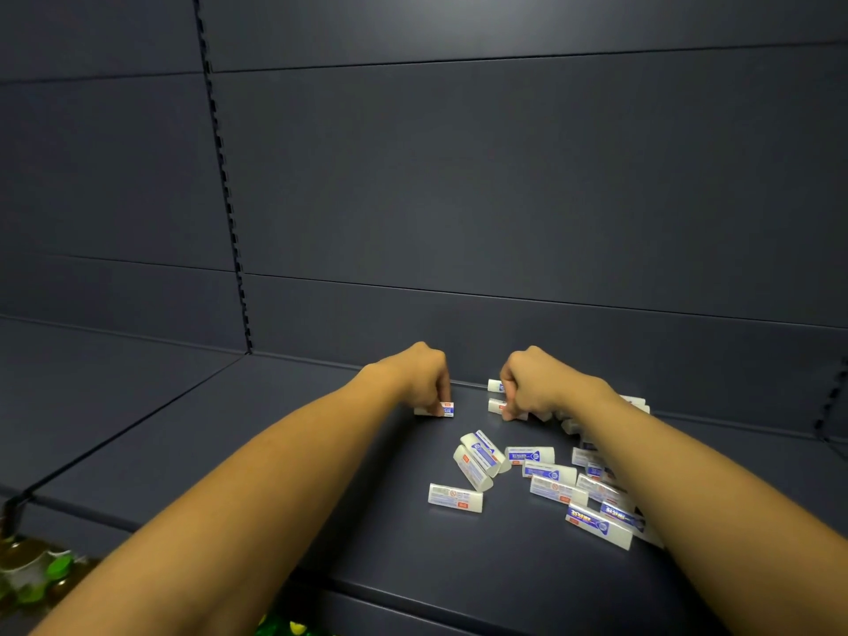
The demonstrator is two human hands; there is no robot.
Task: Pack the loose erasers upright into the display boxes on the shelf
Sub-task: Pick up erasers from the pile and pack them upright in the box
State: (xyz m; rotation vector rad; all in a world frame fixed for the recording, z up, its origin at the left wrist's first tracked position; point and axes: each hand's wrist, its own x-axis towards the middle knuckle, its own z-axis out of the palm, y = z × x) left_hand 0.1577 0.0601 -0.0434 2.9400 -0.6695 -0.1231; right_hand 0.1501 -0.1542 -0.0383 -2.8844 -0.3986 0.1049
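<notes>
The left hand (420, 376) is curling its fingers down onto an eraser (441, 409) at the back of the shelf (229, 433), pinching it so that only its labelled end is showing past the fingertips. The right hand (537, 383) is bunching its fingers into a near fist over a second eraser (496, 406), its fingertips pressing at that eraser's near end; whether they are actually gripping it I cannot tell. A third eraser (494, 385) is lying just behind, against the back wall (504, 176). Both forearms are reaching in from the near edge, the right one lying over part of the pile (550, 479). That pile of loose erasers is lying flat and scattered on the shelf between and nearer than the hands, some overlapping, most to the right. One eraser (455, 498) is sitting apart at the near left of the pile. Something green and blurred (36, 576) is showing below the shelf at lower left.
</notes>
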